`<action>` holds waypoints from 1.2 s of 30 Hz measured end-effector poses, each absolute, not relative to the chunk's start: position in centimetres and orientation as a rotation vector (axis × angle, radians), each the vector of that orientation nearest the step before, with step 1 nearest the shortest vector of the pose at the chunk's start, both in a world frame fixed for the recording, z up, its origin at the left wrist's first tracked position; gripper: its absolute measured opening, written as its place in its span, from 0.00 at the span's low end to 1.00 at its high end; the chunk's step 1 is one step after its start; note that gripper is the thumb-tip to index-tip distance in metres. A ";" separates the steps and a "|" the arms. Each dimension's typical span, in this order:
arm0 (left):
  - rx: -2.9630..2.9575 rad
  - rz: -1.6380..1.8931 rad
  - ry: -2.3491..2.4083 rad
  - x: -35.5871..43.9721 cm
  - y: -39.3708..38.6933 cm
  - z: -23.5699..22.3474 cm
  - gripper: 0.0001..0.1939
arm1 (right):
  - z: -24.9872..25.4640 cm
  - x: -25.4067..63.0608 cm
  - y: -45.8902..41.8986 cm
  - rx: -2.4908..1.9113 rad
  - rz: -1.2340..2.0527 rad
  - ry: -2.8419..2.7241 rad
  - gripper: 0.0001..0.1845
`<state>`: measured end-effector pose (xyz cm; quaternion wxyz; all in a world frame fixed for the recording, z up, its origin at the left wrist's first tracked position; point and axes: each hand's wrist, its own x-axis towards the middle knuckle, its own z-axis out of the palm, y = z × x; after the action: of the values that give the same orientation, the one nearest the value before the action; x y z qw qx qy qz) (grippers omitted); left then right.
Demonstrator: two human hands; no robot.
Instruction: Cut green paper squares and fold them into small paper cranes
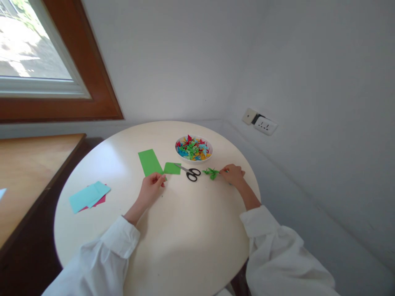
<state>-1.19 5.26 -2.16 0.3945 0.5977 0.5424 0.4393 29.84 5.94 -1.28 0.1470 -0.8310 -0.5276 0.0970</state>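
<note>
My left hand [152, 186] is closed in a pinch at the lower corner of a green paper sheet [150, 162]. A bit of green shows at its fingertips. Just right of it lies a smaller green paper square [170, 168]. Scissors [191, 174] with black handles rest with a blade tip over that square. My right hand [232, 174] is at the right side of the table, fingers pinched at the edge of a small cluster of green folded paper cranes [212, 173]. What it grips is mostly hidden by the fingers.
A white bowl [177, 155] full of colourful folded paper cranes stands toward the back of the round white table [182, 230]. Light blue paper sheets [89, 195] overlap red paper [100, 201] on the left. A wooden surface [31, 164] adjoins at left; walls rise behind and right.
</note>
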 end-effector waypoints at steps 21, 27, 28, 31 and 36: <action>2.588 0.678 1.332 2.5 6.7 -4.4 0.20 | -0.1 27.5 2.7 -1.993 0.089 -1.581 0.12; 2.701 0.638 1.245 1.4 5.1 -4.7 0.16 | -2.0 22.0 1.0 -1.522 0.259 -1.996 0.12; 2.704 0.632 1.232 1.2 4.8 -4.7 0.15 | -2.3 21.2 0.9 -1.493 0.280 -2.069 0.13; 2.711 0.612 1.212 0.5 3.7 -4.4 0.15 | -2.7 19.5 0.7 -1.456 0.298 -2.235 0.16; 2.706 0.585 1.200 -0.3 1.8 -3.8 0.14 | -2.9 18.8 1.2 -1.501 0.260 -2.337 0.18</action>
<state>-0.35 1.77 -3.77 0.0623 0.8951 0.3968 0.1934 18.77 1.19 -2.91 0.1752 -0.5297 -0.8248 0.0918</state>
